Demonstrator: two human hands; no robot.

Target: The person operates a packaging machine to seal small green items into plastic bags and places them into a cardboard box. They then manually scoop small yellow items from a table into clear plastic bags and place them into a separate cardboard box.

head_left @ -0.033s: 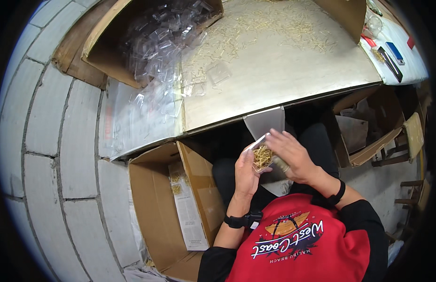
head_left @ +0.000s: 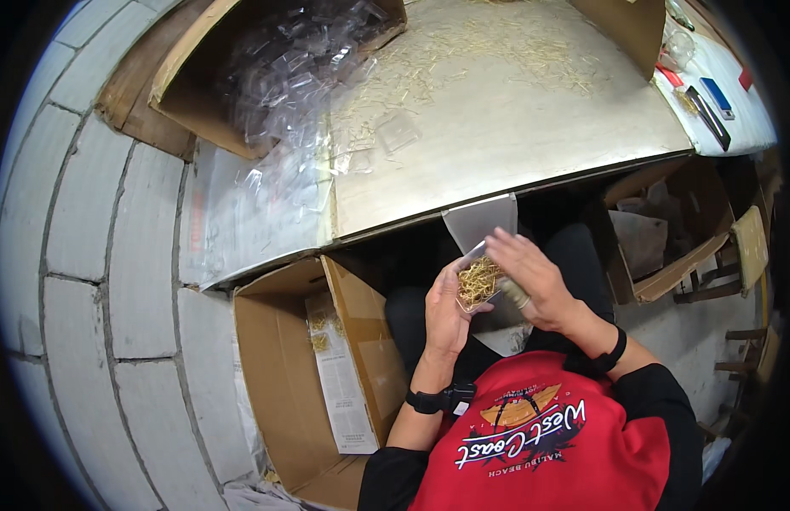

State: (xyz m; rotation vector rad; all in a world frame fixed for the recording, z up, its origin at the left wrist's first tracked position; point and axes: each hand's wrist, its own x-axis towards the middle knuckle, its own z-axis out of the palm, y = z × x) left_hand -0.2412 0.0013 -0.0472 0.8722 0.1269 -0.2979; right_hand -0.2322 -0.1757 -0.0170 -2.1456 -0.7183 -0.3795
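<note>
Head view | left hand (head_left: pixel 446 311) raised over lap, fingers curled around small clear bag (head_left: pixel 478 281) | right hand (head_left: pixel 531 281) palm down, fingers spread loosely over bag mouth | bag holds thin golden pins, sits below tabletop (head_left: pixel 514 128) edge

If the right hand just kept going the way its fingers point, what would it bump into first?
The right hand points up and left, so it would probably meet the small clear bag of thin golden pieces held by the left hand; they are already touching or nearly so.
</note>
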